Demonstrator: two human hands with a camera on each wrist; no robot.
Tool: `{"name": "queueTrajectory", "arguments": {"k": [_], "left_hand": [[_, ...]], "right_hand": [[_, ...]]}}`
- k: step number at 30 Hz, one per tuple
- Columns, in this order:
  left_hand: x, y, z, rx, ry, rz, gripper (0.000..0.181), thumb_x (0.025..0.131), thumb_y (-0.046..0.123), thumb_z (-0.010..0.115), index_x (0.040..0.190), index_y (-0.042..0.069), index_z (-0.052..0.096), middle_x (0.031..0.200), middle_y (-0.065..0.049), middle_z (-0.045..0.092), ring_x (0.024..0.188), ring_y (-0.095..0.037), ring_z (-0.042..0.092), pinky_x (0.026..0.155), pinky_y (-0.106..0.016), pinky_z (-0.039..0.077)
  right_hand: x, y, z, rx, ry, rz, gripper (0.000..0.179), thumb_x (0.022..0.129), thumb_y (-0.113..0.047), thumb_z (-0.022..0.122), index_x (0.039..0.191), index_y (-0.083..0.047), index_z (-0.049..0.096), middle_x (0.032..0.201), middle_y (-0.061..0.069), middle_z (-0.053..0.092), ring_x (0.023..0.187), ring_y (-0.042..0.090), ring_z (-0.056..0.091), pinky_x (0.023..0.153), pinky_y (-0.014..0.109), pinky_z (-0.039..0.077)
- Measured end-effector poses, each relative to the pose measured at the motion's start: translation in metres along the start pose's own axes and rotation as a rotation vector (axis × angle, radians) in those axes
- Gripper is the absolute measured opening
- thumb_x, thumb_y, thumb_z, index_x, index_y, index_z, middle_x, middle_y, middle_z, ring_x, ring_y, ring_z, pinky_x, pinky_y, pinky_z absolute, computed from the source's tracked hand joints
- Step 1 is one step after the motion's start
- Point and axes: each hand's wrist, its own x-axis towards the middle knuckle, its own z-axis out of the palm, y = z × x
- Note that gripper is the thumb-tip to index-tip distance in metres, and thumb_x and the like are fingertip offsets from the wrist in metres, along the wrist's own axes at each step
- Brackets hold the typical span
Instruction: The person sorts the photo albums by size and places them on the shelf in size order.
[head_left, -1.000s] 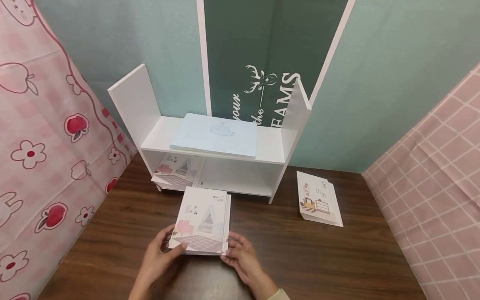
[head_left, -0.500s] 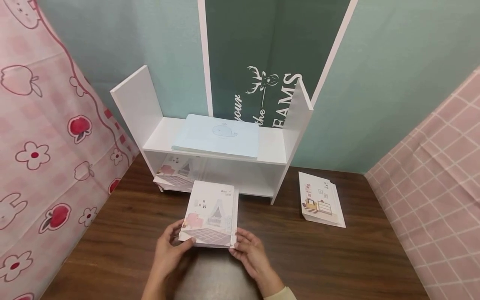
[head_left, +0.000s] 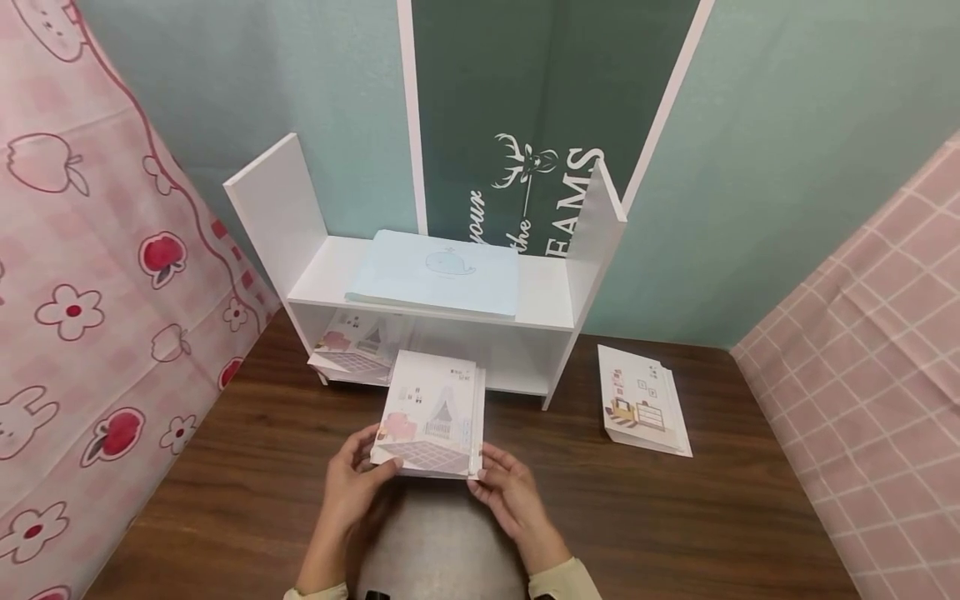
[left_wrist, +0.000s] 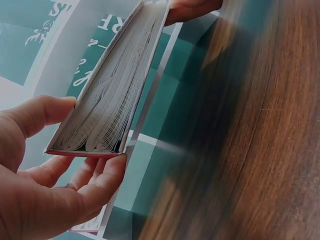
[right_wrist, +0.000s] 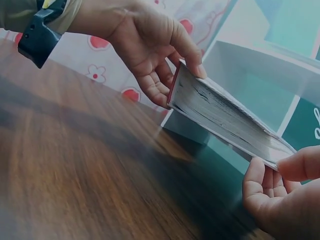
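Note:
Both hands hold a thick photo album [head_left: 431, 412] with a pale cover showing a tent and a pink sofa. In the head view it is in front of the white shelf. My left hand [head_left: 356, 483] grips its near left corner, thumb on top and fingers underneath. At the near right corner my right hand [head_left: 513, 496] pinches it between thumb and fingers. The left wrist view shows the album's bulging page edges [left_wrist: 110, 90], and the album raised off the table. A matching album [head_left: 356, 342] lies at the left of the shelf's lower compartment, partly hidden.
The white shelf [head_left: 543, 312] has upright side panels and a light blue whale-printed book [head_left: 442, 275] on its upper board. Another pale album [head_left: 643, 400] lies on the wooden table [head_left: 675, 517] to the right. Patterned pink cloths hang on both sides.
Both hands have carried the album forward and slightly right, closer to the shelf's lower compartment. Their grip looks the same. The things on the shelf have stayed put.

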Motion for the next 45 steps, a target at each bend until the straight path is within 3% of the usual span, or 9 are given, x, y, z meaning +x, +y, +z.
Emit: {"name": "queueTrajectory", "arguments": {"k": [6, 12, 21, 38, 45], "left_hand": [[0.01, 0.0, 0.004, 0.004, -0.01, 0.004, 0.055, 0.07, -0.007, 0.075, 0.121, -0.007, 0.054, 0.109, -0.02, 0.059, 0.093, -0.022, 0.054, 0.074, -0.021, 0.046], [0.019, -0.003, 0.006, -0.027, 0.006, -0.041, 0.056, 0.072, -0.007, 0.073, 0.124, -0.008, 0.052, 0.111, -0.021, 0.057, 0.091, -0.02, 0.054, 0.072, -0.019, 0.045], [0.031, -0.004, 0.014, -0.205, 0.068, -0.12, 0.055, 0.075, -0.011, 0.068, 0.126, -0.008, 0.047, 0.115, -0.023, 0.051, 0.09, -0.017, 0.056, 0.07, -0.019, 0.049], [0.062, -0.004, 0.024, -0.28, 0.132, -0.071, 0.049, 0.075, -0.012, 0.067, 0.121, -0.01, 0.049, 0.111, -0.023, 0.052, 0.091, -0.02, 0.054, 0.07, -0.018, 0.048], [0.073, -0.006, 0.026, -0.344, 0.136, -0.07, 0.048, 0.075, -0.014, 0.066, 0.12, -0.011, 0.049, 0.105, -0.018, 0.052, 0.086, -0.017, 0.055, 0.068, -0.019, 0.049]], "right_hand": [[0.008, -0.003, 0.0, -0.004, -0.001, -0.018, 0.045, 0.081, 0.019, 0.043, 0.125, 0.014, 0.038, 0.095, 0.008, 0.06, 0.079, 0.017, 0.057, 0.071, 0.03, 0.05], [0.016, -0.006, 0.001, -0.015, -0.007, -0.039, 0.048, 0.081, 0.018, 0.043, 0.128, 0.015, 0.034, 0.098, 0.009, 0.06, 0.081, 0.017, 0.057, 0.072, 0.03, 0.05], [0.032, -0.008, 0.003, 0.003, 0.008, -0.058, 0.046, 0.081, 0.018, 0.045, 0.127, 0.015, 0.036, 0.104, 0.01, 0.06, 0.083, 0.018, 0.058, 0.071, 0.03, 0.05], [0.067, -0.022, 0.007, 0.041, 0.024, -0.059, 0.047, 0.084, 0.018, 0.041, 0.131, 0.015, 0.033, 0.108, 0.01, 0.057, 0.082, 0.018, 0.056, 0.071, 0.03, 0.049], [0.078, -0.026, 0.008, 0.102, 0.027, -0.036, 0.042, 0.085, 0.019, 0.04, 0.126, 0.012, 0.04, 0.102, 0.01, 0.058, 0.081, 0.019, 0.055, 0.07, 0.03, 0.048]]}}
